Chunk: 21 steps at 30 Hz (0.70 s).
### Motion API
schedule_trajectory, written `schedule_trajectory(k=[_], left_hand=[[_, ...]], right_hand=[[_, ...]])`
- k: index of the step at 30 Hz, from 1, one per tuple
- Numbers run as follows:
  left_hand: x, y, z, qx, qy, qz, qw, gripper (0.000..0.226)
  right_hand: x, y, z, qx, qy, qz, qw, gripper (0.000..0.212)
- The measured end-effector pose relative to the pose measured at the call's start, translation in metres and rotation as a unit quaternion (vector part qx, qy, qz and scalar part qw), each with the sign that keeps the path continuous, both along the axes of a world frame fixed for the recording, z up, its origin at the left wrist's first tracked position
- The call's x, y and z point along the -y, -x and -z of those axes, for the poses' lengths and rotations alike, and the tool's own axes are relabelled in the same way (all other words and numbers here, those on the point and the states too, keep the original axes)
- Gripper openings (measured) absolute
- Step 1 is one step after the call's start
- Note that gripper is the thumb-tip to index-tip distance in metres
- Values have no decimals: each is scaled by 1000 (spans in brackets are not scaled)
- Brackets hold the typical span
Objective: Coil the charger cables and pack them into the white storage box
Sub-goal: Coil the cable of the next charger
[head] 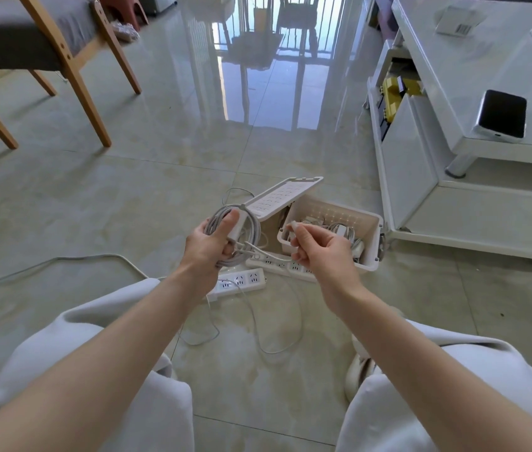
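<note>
box (pixel 369 252) white | cable coil (pixel 251 223) grey | floor (pixel 160 177) beige marbled | phone (pixel 503 114) blk

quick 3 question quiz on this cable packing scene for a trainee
1. True or false: the lid of the box is shut.
2. Which hand grips the coil?
3. The right hand pinches: A) a cable end B) a pen C) nothing.

Key: 1 false, the lid stands open. 2 the left hand. 3 A.
</note>
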<state>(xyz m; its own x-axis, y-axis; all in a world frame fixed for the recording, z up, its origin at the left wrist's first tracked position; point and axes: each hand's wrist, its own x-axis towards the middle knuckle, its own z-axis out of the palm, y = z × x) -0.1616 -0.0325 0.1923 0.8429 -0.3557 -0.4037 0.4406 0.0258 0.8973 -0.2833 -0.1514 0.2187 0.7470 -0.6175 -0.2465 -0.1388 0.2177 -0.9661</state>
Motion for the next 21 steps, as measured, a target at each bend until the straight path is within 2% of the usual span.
schedule_trajectory(k=[3, 5, 9, 11, 14, 18, 21], left_hand=[[1, 7, -7, -21, 65, 47, 997, 22], [1, 12, -11, -16, 97, 88, 991, 29], [3, 17, -14, -4, 101, 133, 986, 49], [4, 18, -13, 0, 98, 147, 984, 54], [6, 20, -15, 1, 98, 155, 983, 47], [8, 21, -16, 4, 76, 146, 986, 23], [8, 22, -15, -7, 64, 129, 990, 30]], right_hand=[[6, -4, 0, -53, -65, -50, 995, 15], [8, -6, 0, -65, -66, -61, 994, 12], [6, -9, 1, -74, -60, -87, 992, 16], [5, -9, 2, -64, -103, -97, 988, 17], [6, -11, 2, -25, -231, -78, 969, 17], [2, -13, 3, -4, -308, -54, 950, 19], [1, -11, -1, 22, -363, -40, 931, 20]])
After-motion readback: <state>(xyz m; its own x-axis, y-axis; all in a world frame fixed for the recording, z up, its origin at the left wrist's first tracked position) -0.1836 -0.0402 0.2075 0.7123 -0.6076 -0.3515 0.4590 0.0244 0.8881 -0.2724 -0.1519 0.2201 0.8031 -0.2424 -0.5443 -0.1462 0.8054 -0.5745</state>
